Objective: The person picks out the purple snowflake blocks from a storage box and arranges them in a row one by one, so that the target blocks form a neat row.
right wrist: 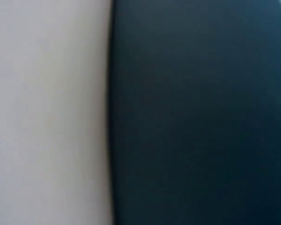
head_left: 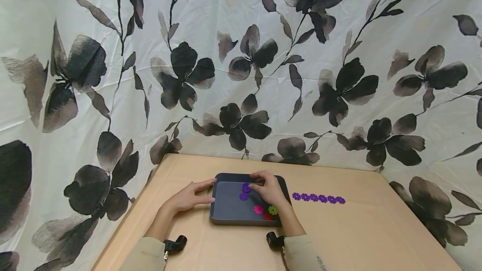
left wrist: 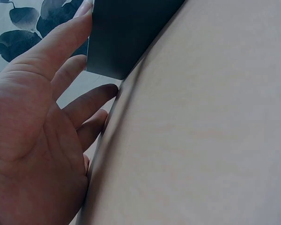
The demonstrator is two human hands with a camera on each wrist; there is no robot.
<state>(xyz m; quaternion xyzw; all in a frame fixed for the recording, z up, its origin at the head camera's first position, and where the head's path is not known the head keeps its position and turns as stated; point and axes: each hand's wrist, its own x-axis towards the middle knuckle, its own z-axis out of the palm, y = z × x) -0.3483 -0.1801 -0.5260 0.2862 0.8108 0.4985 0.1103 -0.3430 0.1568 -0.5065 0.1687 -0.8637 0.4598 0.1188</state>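
A dark grey rectangular tray (head_left: 229, 204) lies on the table in the head view. My left hand (head_left: 190, 197) is at its left side, fingers spread and fairly straight, with fingertips right at the rim. The left wrist view shows this hand (left wrist: 42, 122) beside the tray's dark side wall (left wrist: 126, 33). Over the tray's right half reaches my right hand (head_left: 270, 189), thumb and index finger apart. Its thumb tip is right at a purple flower-shaped piece (head_left: 246, 187). Another purple flower piece (head_left: 243, 196) lies just below that one.
Inside the tray, near my right wrist, are a pink flower piece (head_left: 258, 209), a green one (head_left: 273, 210) and a red one (head_left: 268, 217). A row of several purple flower pieces (head_left: 314, 198) runs along the table right of the tray. Behind hangs a floral cloth (head_left: 233, 95).
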